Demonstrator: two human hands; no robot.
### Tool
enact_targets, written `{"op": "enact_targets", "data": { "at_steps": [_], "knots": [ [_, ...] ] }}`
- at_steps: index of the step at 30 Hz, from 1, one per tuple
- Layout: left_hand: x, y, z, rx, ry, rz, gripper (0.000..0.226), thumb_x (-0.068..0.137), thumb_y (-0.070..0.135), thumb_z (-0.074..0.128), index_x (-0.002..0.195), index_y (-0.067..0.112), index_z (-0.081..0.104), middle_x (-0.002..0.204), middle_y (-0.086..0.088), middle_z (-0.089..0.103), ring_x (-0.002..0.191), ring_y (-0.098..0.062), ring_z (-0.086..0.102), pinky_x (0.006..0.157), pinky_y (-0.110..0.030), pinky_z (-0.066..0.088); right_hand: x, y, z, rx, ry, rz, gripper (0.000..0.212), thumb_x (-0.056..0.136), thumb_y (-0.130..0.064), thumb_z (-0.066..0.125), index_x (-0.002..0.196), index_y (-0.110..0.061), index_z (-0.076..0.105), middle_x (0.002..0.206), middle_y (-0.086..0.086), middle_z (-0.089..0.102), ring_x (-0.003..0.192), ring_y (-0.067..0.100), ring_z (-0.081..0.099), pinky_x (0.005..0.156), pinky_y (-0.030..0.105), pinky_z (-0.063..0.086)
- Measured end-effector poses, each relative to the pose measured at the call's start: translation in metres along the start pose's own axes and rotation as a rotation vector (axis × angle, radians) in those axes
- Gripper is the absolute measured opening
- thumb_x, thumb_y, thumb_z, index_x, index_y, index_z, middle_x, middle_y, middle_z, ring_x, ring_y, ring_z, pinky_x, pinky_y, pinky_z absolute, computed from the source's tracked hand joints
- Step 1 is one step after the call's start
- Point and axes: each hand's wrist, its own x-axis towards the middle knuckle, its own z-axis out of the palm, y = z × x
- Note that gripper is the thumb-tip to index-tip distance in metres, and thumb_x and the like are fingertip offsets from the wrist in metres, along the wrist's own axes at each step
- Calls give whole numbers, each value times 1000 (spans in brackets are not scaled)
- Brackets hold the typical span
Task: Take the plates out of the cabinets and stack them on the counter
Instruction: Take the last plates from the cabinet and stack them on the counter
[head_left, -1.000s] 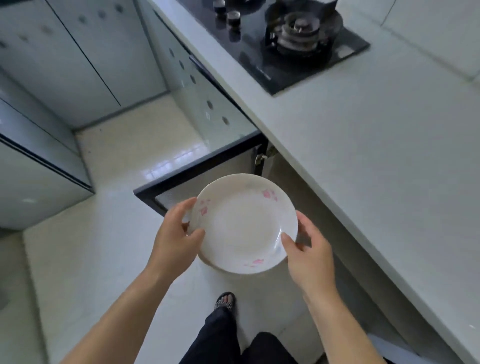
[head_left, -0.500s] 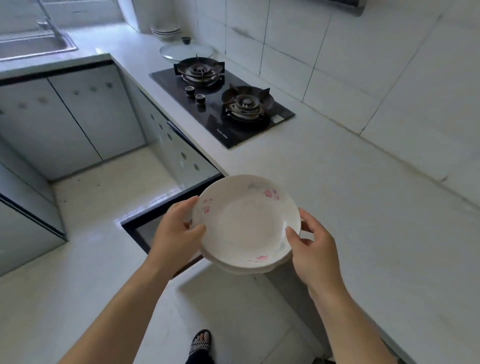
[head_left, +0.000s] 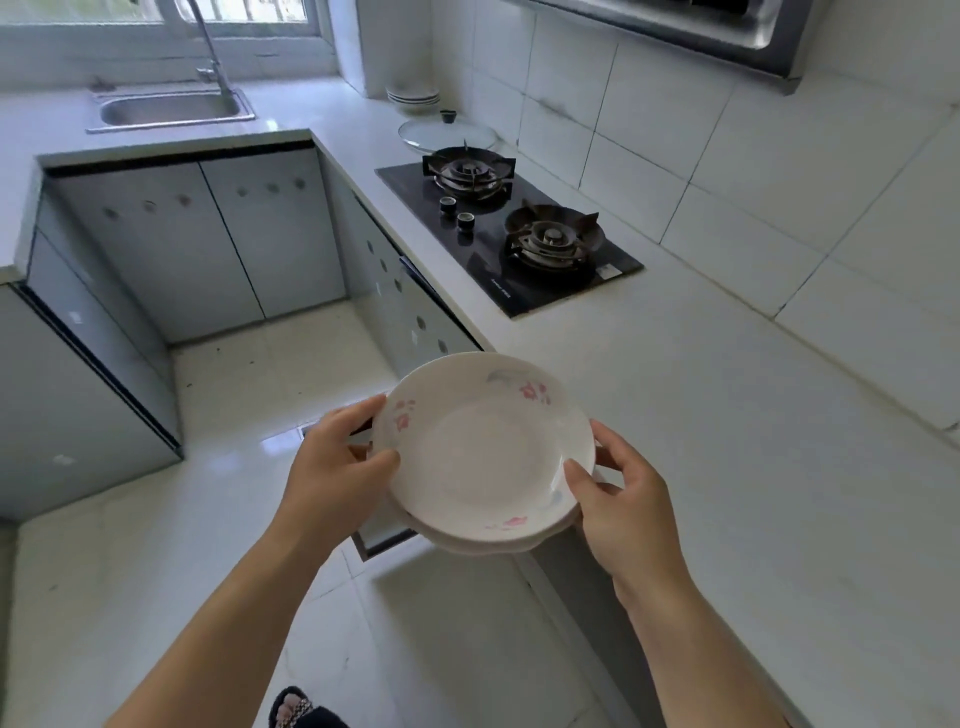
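Observation:
A small stack of white plates (head_left: 483, 447) with pink flower prints is held level in the air, half over the front edge of the white counter (head_left: 727, 441). My left hand (head_left: 337, 467) grips the stack's left rim, thumb on top. My right hand (head_left: 618, 493) grips the right rim. A second rim shows under the top plate. Below the plates, the open cabinet door (head_left: 379, 535) juts out over the floor. Another stack of plates (head_left: 413, 97) stands in the far corner of the counter.
A black two-burner gas hob (head_left: 511, 234) is set in the counter beyond the plates, with a glass lid (head_left: 447, 135) behind it. A steel sink (head_left: 171, 109) with a tap lies far left. Closed grey cabinets line the floor space; a range hood (head_left: 701, 31) hangs above.
Both hands have lifted the plates from near the open cabinet up to counter height and partly over the counter edge. The view has tilted up, showing the sink and wall.

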Motion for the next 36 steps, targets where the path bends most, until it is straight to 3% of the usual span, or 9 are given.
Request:
{"op": "enact_targets", "data": {
  "at_steps": [5, 11, 13, 15, 17, 22, 28, 36],
  "knots": [
    [20, -5, -55, 7, 52, -33, 54, 78, -4, 55, 122, 27, 59, 112, -10, 63, 80, -21, 65, 72, -29, 53, 12, -21, 56, -18, -68, -35, 44, 87, -13, 62, 126, -33, 53, 106, -22, 57, 98, 5, 56, 87, 30, 51],
    [52, -25, -168, 26, 187, -68, 57, 75, -2, 57, 125, 25, 56, 118, -7, 61, 78, -23, 68, 80, -47, 56, 21, -51, 177, 6, -245, -25, 47, 87, -14, 62, 128, -33, 51, 120, -9, 58, 110, 13, 56, 89, 38, 53],
    [58, -33, -210, 17, 251, -85, 57, 76, -1, 59, 127, 25, 55, 121, -3, 59, 80, -22, 68, 79, -48, 56, 20, -62, 222, 10, -311, -33, 46, 87, -14, 62, 128, -32, 51, 116, -10, 58, 102, 9, 58, 82, 33, 55],
    [61, -42, -252, 9, 318, -112, 57, 76, 0, 60, 126, 26, 55, 120, -3, 60, 81, -20, 68, 78, -46, 57, 18, -71, 268, -4, -367, -62, 43, 87, -13, 62, 126, -30, 53, 108, -13, 59, 87, 3, 62, 64, 17, 53],
    [63, -50, -290, -7, 383, -146, 59, 72, 3, 61, 126, 27, 55, 116, -3, 62, 83, -20, 67, 78, -43, 57, 13, -80, 313, 7, -427, -54, 42, 88, -12, 61, 124, -30, 53, 105, -13, 59, 78, 7, 65, 56, 15, 53],
    [72, -63, -361, -44, 526, -171, 66, 57, 17, 58, 121, 32, 57, 117, 4, 61, 87, -19, 67, 79, -46, 57, 11, -101, 403, 4, -558, -30, 44, 87, -9, 61, 126, -29, 53, 105, -12, 59, 76, 15, 68, 67, 29, 58],
    [111, -76, -407, -60, 592, -208, 58, 74, -1, 61, 123, 30, 56, 117, -2, 62, 89, -19, 66, 82, -45, 56, 37, -114, 470, -4, -623, 2, 45, 87, -9, 62, 126, -29, 53, 104, -9, 60, 82, 19, 68, 72, 35, 58],
    [251, -65, -432, -20, 466, -235, 59, 70, 11, 62, 123, 35, 54, 111, -4, 63, 86, -21, 67, 80, -45, 57, 140, -124, 539, 36, -535, 50, 44, 87, -7, 61, 126, -26, 56, 104, -8, 61, 77, 19, 69, 75, 40, 58]
  ]
}}
